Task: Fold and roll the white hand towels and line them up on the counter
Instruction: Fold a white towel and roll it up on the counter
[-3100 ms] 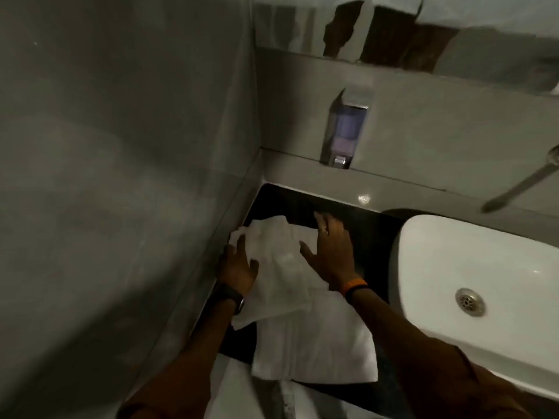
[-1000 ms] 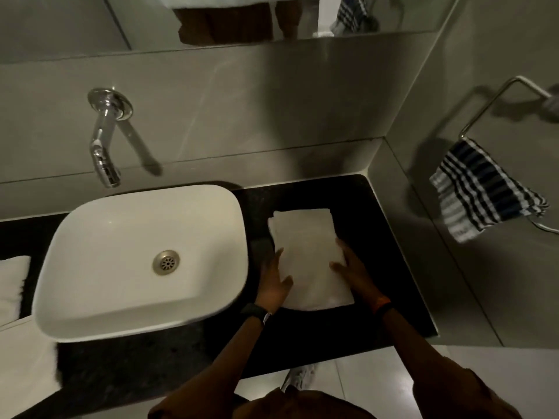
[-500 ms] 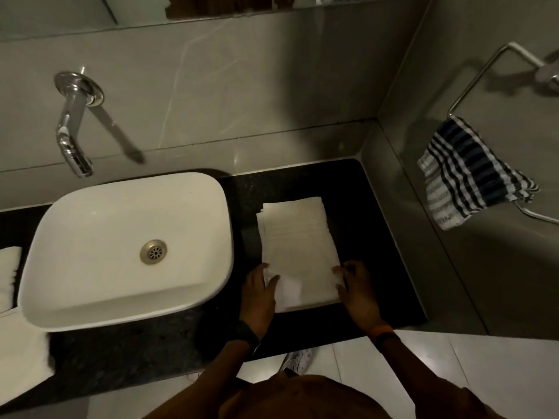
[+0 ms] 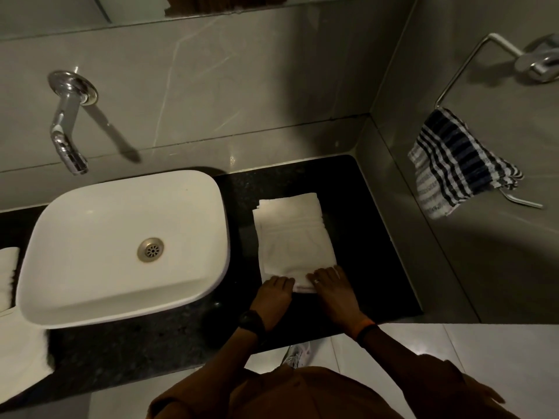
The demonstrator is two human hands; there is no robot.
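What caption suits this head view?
Both hands, left and right, start rolling a folded white towel beside the sink.

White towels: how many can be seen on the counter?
2. One folded white towel lies right of the basin, under both hands. Another white towel shows at the left edge, cropped; more may be hidden there.

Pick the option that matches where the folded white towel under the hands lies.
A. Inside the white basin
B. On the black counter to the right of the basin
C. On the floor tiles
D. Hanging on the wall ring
B: the white towel lies flat on the black counter, right of the basin, with the left hand and right hand on its near edge.
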